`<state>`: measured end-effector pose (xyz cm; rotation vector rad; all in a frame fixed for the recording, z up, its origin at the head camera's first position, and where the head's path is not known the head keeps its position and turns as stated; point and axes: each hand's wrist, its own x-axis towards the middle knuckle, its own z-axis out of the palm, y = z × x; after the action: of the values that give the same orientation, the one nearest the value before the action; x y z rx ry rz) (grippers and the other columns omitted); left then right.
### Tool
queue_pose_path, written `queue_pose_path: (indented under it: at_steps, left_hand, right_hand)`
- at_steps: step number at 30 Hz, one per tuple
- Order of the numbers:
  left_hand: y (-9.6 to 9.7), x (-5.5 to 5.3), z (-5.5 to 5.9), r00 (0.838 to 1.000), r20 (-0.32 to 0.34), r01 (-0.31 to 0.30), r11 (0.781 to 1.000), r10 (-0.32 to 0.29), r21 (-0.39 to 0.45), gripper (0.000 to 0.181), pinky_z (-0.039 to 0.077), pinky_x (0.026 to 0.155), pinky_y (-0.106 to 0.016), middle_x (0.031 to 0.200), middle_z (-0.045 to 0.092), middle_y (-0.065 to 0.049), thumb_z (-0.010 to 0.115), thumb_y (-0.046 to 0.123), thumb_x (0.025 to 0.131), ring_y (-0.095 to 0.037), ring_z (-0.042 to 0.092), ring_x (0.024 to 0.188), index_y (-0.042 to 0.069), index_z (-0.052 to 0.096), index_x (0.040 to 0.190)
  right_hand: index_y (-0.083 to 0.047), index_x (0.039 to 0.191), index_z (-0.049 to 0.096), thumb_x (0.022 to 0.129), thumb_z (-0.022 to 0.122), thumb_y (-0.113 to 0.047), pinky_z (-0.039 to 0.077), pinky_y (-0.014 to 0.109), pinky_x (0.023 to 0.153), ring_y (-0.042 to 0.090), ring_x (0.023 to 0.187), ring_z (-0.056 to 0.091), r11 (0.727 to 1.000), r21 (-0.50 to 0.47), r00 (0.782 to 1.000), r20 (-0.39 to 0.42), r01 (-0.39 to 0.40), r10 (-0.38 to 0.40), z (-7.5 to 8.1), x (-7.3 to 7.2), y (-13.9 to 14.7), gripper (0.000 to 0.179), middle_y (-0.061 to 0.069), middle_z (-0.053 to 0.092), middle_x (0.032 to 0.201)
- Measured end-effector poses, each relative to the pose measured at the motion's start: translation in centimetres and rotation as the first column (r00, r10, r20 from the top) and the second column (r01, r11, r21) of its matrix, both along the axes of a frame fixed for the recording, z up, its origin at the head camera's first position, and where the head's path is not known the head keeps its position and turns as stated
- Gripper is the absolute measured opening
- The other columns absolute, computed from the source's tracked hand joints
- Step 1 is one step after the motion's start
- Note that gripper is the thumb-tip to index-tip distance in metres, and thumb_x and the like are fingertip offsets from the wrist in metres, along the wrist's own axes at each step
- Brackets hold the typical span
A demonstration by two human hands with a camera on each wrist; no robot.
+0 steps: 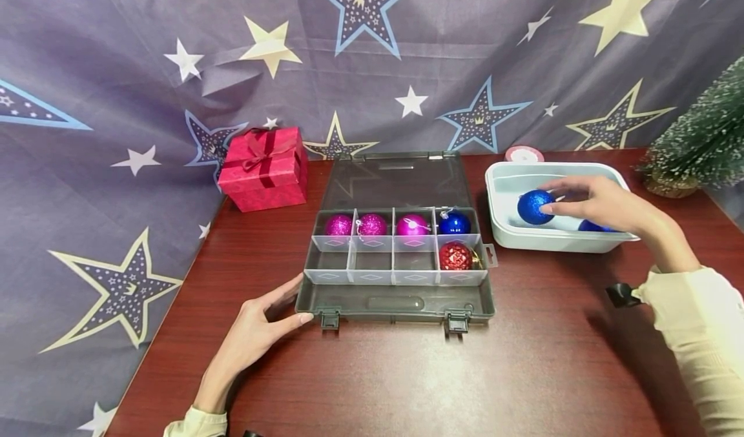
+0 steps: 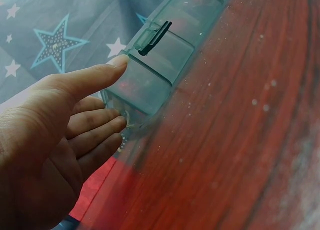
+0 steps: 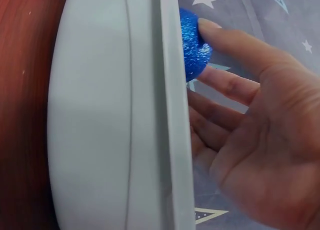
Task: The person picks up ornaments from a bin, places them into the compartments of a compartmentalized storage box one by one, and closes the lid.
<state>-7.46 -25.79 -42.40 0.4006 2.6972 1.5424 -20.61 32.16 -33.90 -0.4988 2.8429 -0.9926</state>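
Observation:
In the head view, my right hand [image 1: 604,198] pinches a glittery blue Christmas ball [image 1: 536,207] between thumb and fingers, over the white plastic tub [image 1: 500,233]. Another blue ball [image 1: 593,226] lies in the tub, partly hidden by the hand. The right wrist view has the tub wall covering part of the held ball [image 3: 194,47]. My left hand [image 1: 256,324] touches the front left corner of a grey divided box [image 1: 395,304], its fingers extended. The box's back row holds two glittery magenta balls [image 1: 372,224], a smooth magenta ball [image 1: 412,225] and a shiny blue ball [image 1: 454,223]. A red ball [image 1: 456,256] occupies the front right compartment.
The box's clear lid [image 1: 398,182] lies folded back. A red gift box [image 1: 264,169] stands at the back left. Behind the tub is a ribbon roll [image 1: 524,154], and a small frosted tree [image 1: 697,133] stands at the far right. A star-patterned cloth [image 1: 372,88] hangs behind the table.

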Motion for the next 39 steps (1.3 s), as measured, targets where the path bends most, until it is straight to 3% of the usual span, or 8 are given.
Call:
queue_pose_path:
  at_steps: [4, 11, 19, 24, 33, 39]
  left_hand:
    - [0.0, 0.0, 0.0, 1.0, 0.005, 0.002, 1.0, -0.002, 0.007, 0.068, 0.045, 0.102, -0.018, 0.137, 0.066, 0.001, 0.087, 0.023, 0.087, -0.015, 0.061, 0.126, 0.02, 0.058, 0.149]
    - [0.0, 0.0, 0.0, 1.0, 0.0, 0.002, 1.0, -0.002, 0.002, 0.068, 0.044, 0.103, -0.018, 0.137, 0.065, 0.003, 0.087, 0.023, 0.087, -0.013, 0.06, 0.128, 0.021, 0.059, 0.149]
    - [0.0, 0.0, 0.0, 1.0, -0.004, 0.0, 1.0, 0.0, -0.014, 0.068, 0.044, 0.102, -0.017, 0.137, 0.066, 0.003, 0.087, 0.025, 0.087, -0.013, 0.06, 0.127, 0.022, 0.059, 0.149]
    - [0.0, 0.0, -0.1, 1.0, -0.006, 0.001, 1.0, -0.001, -0.017, 0.068, 0.044, 0.103, -0.016, 0.137, 0.065, 0.003, 0.087, 0.026, 0.087, -0.013, 0.06, 0.127, 0.023, 0.058, 0.149]
    - [0.0, 0.0, 0.0, 1.0, -0.004, -0.001, 1.0, 0.001, -0.016, 0.068, 0.044, 0.102, -0.016, 0.137, 0.066, 0.003, 0.087, 0.026, 0.087, -0.013, 0.06, 0.127, 0.022, 0.059, 0.149]
    - [0.0, 0.0, 0.1, 1.0, -0.002, -0.002, 1.0, 0.002, -0.018, 0.068, 0.043, 0.103, -0.016, 0.137, 0.066, 0.003, 0.087, 0.026, 0.087, -0.012, 0.059, 0.128, 0.022, 0.058, 0.149]
  right_hand:
    - [-0.006, 0.131, 0.071, 0.094, 0.079, -0.017, 0.044, 0.013, 0.078, 0.001, 0.099, 0.061, 0.998, -0.068, 0.999, -0.032, -0.006, 0.004, 0.1, 0.2, -0.4, 0.04, 0.014, 0.072, 0.121]
    - [-0.008, 0.132, 0.071, 0.093, 0.08, -0.015, 0.051, 0.016, 0.074, 0.004, 0.092, 0.067, 0.992, -0.126, 0.999, -0.032, 0.017, -0.022, 0.4, 0.6, -1.3, 0.041, 0.014, 0.071, 0.121]
    - [-0.011, 0.133, 0.07, 0.093, 0.081, -0.018, 0.051, 0.015, 0.077, 0.004, 0.096, 0.066, 0.987, -0.159, 0.999, -0.042, -0.005, -0.002, 0.9, 1.1, -2.7, 0.042, 0.011, 0.07, 0.124]
    - [-0.013, 0.133, 0.07, 0.094, 0.08, -0.017, 0.05, 0.014, 0.08, 0.006, 0.099, 0.066, 0.983, -0.176, 0.999, -0.034, -0.045, 0.04, 0.9, 1.2, -3.9, 0.041, 0.007, 0.071, 0.123]
    - [-0.01, 0.138, 0.066, 0.097, 0.076, -0.016, 0.053, 0.018, 0.082, 0.01, 0.101, 0.068, 0.976, -0.206, 0.996, 0.023, -0.077, 0.084, 0.8, 1.4, -5.8, 0.043, 0.011, 0.069, 0.127]
    - [-0.007, 0.138, 0.066, 0.096, 0.076, -0.014, 0.054, 0.02, 0.081, 0.013, 0.099, 0.069, 0.958, -0.236, 0.986, -0.018, -0.166, 0.166, 0.6, 1.3, -7.2, 0.043, 0.012, 0.07, 0.125]
